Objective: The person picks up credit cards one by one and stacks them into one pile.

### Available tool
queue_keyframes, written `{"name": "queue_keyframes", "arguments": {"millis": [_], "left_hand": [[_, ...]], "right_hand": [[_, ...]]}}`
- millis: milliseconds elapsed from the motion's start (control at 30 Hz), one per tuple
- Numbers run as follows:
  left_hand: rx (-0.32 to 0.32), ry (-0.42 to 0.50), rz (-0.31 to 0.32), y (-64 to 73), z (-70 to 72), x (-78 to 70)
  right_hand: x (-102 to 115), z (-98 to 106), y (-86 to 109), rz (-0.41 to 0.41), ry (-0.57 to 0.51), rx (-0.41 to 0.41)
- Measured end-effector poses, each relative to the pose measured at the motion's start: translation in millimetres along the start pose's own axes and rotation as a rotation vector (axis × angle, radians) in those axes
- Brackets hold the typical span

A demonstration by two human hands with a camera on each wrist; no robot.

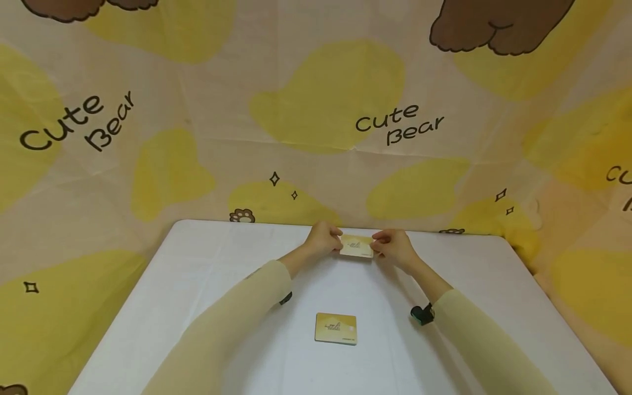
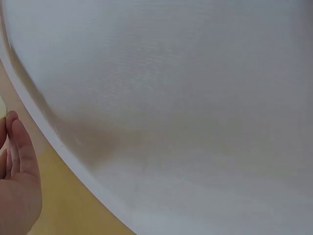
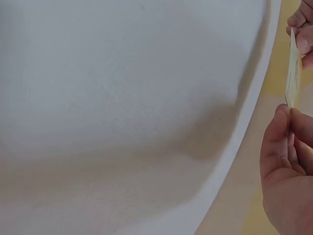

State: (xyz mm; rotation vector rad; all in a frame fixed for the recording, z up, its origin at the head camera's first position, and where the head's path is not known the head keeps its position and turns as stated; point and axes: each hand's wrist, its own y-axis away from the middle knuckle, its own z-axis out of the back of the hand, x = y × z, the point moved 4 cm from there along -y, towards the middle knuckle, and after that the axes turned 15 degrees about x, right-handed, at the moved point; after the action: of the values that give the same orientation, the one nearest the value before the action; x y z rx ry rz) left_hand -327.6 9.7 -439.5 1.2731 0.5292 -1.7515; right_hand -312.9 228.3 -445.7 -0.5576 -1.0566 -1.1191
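Near the table's far edge, a thin yellow-and-cream card (image 1: 357, 246) is held up between both hands, its printed face toward the head camera. My left hand (image 1: 323, 239) pinches its left end. At the right end, the fingertips of my right hand (image 1: 395, 248) pinch the card. In the right wrist view the card (image 3: 293, 73) appears nearly edge-on, raised off the table, with the right hand (image 3: 288, 171) at its lower end. Only part of the left hand (image 2: 19, 171) shows in the left wrist view. A stack of similar yellow cards (image 1: 336, 329) lies flat nearer the body.
The white table (image 1: 197, 274) has rounded far corners. Close behind its far edge hangs a yellow-and-beige cloth (image 1: 316, 164) printed with bears and lettering. A dark wrist device (image 1: 422, 315) hangs below the right wrist.
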Motion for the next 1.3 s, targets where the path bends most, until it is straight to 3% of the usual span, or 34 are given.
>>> {"name": "queue_keyframes", "arguments": {"millis": [400,733,967,1300], "left_hand": [[0.023,0.106,0.03,17.5,-1.1,7.0],[0.036,0.239,0.046,40.2,-4.3,13.7],[0.045,0.265,0.076,54.7,-5.4,17.2],[0.063,0.294,0.066,73.3,-6.5,18.0]], "right_hand": [[10.4,-6.7,18.0,0.02,-0.011,0.052],[14.9,-16.2,30.3,0.029,-0.035,0.09],[15.8,-25.1,36.6,0.017,-0.042,0.097],[16.4,-35.1,49.5,0.005,-0.069,0.11]]}}
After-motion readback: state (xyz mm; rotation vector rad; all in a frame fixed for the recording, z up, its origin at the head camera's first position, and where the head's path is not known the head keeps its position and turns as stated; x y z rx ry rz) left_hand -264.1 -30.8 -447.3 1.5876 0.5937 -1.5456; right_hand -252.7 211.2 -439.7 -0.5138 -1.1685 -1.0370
